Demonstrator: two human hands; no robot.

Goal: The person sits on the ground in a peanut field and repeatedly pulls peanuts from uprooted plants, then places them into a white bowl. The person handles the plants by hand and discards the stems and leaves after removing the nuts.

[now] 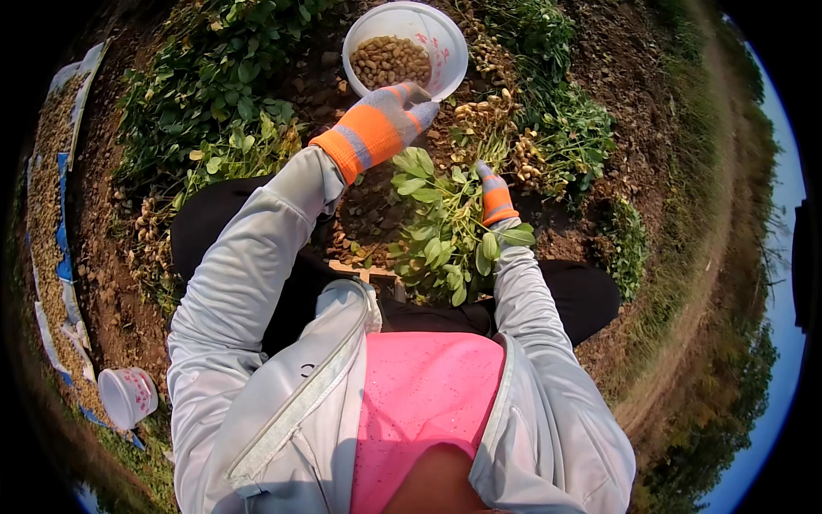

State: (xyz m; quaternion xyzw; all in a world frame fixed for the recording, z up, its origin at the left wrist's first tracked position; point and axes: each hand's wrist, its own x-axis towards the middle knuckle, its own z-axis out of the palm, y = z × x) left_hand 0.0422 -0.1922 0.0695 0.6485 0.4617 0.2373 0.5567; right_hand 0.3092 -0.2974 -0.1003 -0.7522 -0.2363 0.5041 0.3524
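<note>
My left hand (383, 126), in an orange and grey knit glove, reaches up to the near rim of a white plastic bucket (453, 48); its fingertips are bent, and whether they hold anything is unclear. Unshelled peanuts (390, 61) cover part of the bucket's bottom. My right hand (496, 196), gloved alike, is shut on a peanut plant (443, 238), whose leaves hang towards my lap. Peanut pods (488, 109) on roots lie just beyond the right hand, though which plant they belong to is hard to tell.
Leafy peanut plants (212, 77) are heaped at the left, more plants (571, 122) at the right. A second white bucket (128, 397) stands at lower left beside a long sheet spread with peanuts (51, 212). A wooden frame (363, 270) lies between my legs.
</note>
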